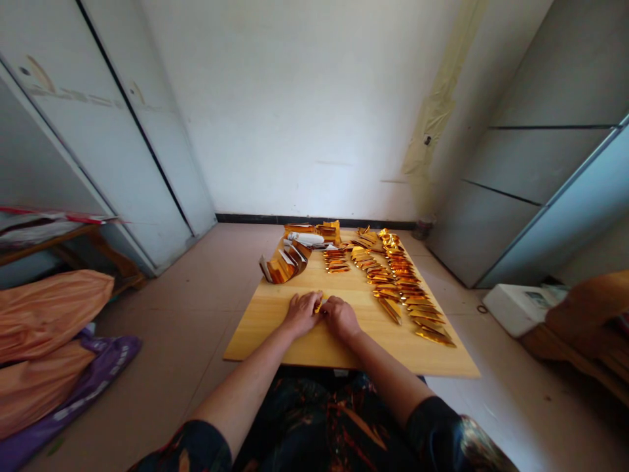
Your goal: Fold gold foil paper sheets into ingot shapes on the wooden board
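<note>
Both hands meet low over the wooden board [275,328], near its front half. Between them a small piece of gold foil paper [322,302] shows, mostly covered by fingers. My left hand [303,313] pinches it from the left, fingers curled. From the right, my right hand [341,317] grips the same piece with bent fingers. Ahead and left lies a fanned stack of gold paper sheets [286,263]. A short row of folded gold pieces [337,261] sits straight beyond the hands. Longer rows of folded gold foil pieces [400,275] run down the board's right side.
A white roll-like object [305,238] and more gold paper [330,231] lie at the board's far edge. Orange cloth [49,314] and a purple bag [98,373] are on the left. A white box [514,308] stands at right, near grey cabinets [535,151].
</note>
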Tool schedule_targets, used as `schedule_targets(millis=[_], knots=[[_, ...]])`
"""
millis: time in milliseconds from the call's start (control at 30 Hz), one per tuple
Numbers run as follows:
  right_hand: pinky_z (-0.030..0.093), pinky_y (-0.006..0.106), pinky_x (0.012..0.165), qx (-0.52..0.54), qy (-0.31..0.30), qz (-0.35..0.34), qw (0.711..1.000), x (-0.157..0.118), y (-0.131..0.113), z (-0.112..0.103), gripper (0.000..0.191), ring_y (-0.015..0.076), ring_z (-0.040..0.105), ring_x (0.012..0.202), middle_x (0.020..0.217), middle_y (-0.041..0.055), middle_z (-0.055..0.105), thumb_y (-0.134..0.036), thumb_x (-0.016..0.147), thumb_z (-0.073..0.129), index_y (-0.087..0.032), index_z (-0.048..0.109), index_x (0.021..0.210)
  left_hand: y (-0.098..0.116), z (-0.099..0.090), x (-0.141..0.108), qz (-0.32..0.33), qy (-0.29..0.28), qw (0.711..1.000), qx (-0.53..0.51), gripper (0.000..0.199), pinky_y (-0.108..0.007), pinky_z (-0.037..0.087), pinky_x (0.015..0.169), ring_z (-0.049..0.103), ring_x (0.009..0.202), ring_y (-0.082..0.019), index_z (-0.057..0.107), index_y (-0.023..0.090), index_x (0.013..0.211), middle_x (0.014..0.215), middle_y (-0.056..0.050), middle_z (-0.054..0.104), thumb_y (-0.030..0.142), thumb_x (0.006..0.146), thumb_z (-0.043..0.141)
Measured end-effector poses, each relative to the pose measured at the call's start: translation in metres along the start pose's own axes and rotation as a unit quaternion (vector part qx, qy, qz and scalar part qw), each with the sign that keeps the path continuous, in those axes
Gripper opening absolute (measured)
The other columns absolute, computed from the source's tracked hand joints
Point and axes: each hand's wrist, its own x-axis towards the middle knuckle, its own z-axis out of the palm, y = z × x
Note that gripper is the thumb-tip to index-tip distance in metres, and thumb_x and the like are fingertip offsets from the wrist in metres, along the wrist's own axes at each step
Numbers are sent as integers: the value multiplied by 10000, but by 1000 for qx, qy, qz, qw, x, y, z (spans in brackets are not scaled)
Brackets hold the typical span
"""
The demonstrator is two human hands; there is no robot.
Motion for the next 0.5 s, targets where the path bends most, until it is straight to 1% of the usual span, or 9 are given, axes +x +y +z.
schedule_targets(millis=[100, 200, 267, 333, 433, 500], knots=[[407, 273, 754, -49, -18, -9, 999, -4, -8, -6, 250, 186, 560, 896, 949, 91, 636, -188, 881, 443, -182, 670, 986, 0, 2, -2, 4, 4, 1000, 18, 467, -450, 242, 1064, 438, 1246, -212, 397, 263, 1275, 1300, -65, 544, 258, 817, 489], [408, 328, 754, -91, -32, -12, 995, -6, -16, -14, 283, 223, 545, 935, 981, 126, 642, -232, 888, 438, -168, 636, 1079, -3, -3, -4, 17, -12, 999, 38, 522, -445, 279, 1021, 411, 1262, -225, 374, 271, 1303, 1347, -63, 507, 228, 793, 477], [402, 355, 768, -107, -34, -20, 993, -5, -19, -20, 287, 242, 529, 964, 972, 131, 651, -271, 882, 454, -169, 644, 1071, -5, -10, -4, 21, -27, 998, 50, 540, -440, 308, 975, 442, 1215, -229, 390, 289, 1287, 1289, -43, 555, 191, 761, 467], [394, 369, 781, -117, -34, -30, 992, -3, -19, -23, 276, 256, 515, 981, 951, 130, 661, -314, 866, 483, -169, 677, 998, -6, -18, -3, 32, -37, 997, 64, 527, -420, 323, 937, 472, 1154, -229, 448, 296, 1229, 1201, -28, 605, 151, 723, 468], [392, 358, 776, -131, -42, -55, 989, 3, -12, -27, 250, 256, 514, 985, 939, 124, 669, -323, 842, 518, -166, 709, 882, -7, -30, -1, 54, -36, 994, 89, 384, -403, 320, 904, 506, 1060, -225, 568, 282, 1047, 1042, -25, 663, 120, 715, 466], [397, 345, 760, -144, -56, -71, 985, 7, -5, -29, 231, 250, 526, 976, 938, 120, 674, -300, 836, 528, -164, 714, 855, -9, -37, 0, 69, -30, 992, 101, 297, -406, 313, 897, 511, 1036, -230, 612, 277, 956, 980, -26, 678, 139, 726, 484]])
